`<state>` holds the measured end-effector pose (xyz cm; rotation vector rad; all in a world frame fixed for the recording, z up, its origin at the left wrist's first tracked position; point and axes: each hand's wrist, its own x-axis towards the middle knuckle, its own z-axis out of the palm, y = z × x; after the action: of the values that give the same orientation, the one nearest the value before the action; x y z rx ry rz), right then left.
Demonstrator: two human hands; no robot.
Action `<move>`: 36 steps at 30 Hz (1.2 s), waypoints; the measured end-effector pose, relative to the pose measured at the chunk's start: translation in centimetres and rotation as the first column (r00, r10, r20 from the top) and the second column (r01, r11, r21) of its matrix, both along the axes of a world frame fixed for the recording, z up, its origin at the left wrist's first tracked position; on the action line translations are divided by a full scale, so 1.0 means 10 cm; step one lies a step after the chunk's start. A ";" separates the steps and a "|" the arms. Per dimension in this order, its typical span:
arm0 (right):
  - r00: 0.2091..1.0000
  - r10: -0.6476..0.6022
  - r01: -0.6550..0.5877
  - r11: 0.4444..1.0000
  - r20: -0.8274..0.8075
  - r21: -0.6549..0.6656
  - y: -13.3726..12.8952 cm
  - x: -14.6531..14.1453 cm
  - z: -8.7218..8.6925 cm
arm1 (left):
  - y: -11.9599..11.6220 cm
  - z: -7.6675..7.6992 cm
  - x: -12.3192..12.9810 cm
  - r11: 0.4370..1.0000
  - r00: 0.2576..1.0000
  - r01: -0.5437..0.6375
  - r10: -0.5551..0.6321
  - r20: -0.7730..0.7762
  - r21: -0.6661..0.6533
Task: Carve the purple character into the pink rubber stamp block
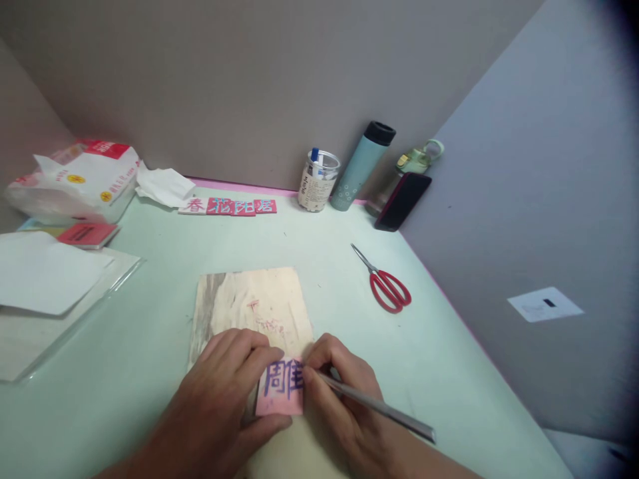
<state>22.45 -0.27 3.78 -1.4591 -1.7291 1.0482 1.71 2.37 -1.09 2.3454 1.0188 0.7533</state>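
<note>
A pink square block (281, 402) with a purple-inked character lies on a worn, cream-coloured board (269, 286). My left hand (219, 392) grips its left side, fingers at the top edge and thumb at the bottom edge. Against the block's right edge rests my right hand (344, 399), closed in a pen grip around a slim silver metal tool (389, 409). The tool's rear end points to the lower right, and my fingers hide its working tip. Faint red marks show on the board beyond the block.
Red-handled scissors (389, 286) lie to the right. Along the back stand a clear tub (314, 189), a teal bottle (362, 166), a green-lidded bottle (417, 158) and a leaning phone (403, 201). Lettered tiles (242, 207), a tissue pack (94, 176) and paper (50, 273) are leftward.
</note>
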 end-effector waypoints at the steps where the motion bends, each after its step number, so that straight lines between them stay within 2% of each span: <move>1: 1.000 -0.005 0.005 1.000 -0.006 -0.011 0.00 0.00 -0.01 | 0.00 0.00 0.00 1.000 1.000 -0.001 0.001 0.001 0.005; 12: 1.000 0.023 -0.022 0.999 0.021 -0.044 0.01 0.00 0.04 | -0.01 0.01 -0.01 1.000 1.000 0.002 -0.001 0.012 -0.011; 36: 0.999 0.042 -0.042 0.999 -0.013 -0.031 0.01 0.04 0.00 | -0.02 0.00 -0.01 1.000 1.000 -0.003 0.003 -0.010 -0.026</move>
<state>22.83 -0.13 3.82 -1.4385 -1.7491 1.1082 1.60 2.17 -1.09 2.3282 1.0305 0.7255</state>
